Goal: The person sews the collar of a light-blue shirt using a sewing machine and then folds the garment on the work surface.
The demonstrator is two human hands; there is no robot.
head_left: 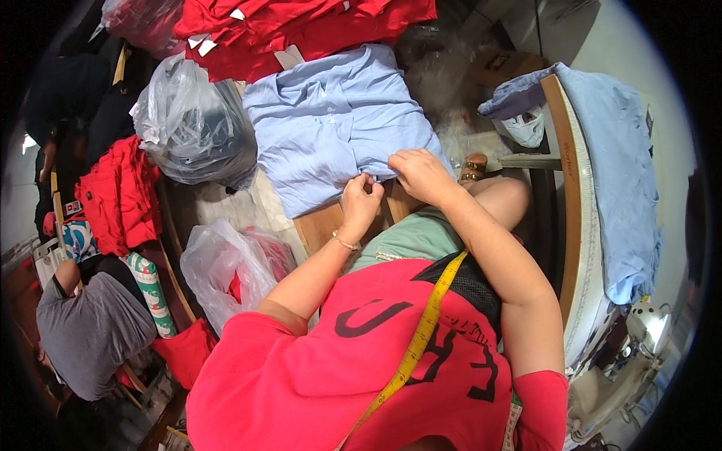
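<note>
A light blue button-front shirt (312,139) lies spread in front of me, with small buttons along its placket. My left hand (361,201) pinches the cloth at the shirt's near edge, thumb and fingertips together. Just to its right my right hand (421,174) has its fingers curled over the same edge, gripping the fabric. What lies between the fingertips is too small to make out. A yellow tape measure (421,338) hangs across my red shirt.
Red garments (301,30) are piled beyond the shirt. Plastic bags (195,120) stand at the left. A wooden-edged board (571,188) draped with light blue cloth (617,180) rises at the right, near a sewing machine (639,338). Another person in grey (94,331) sits at the far left.
</note>
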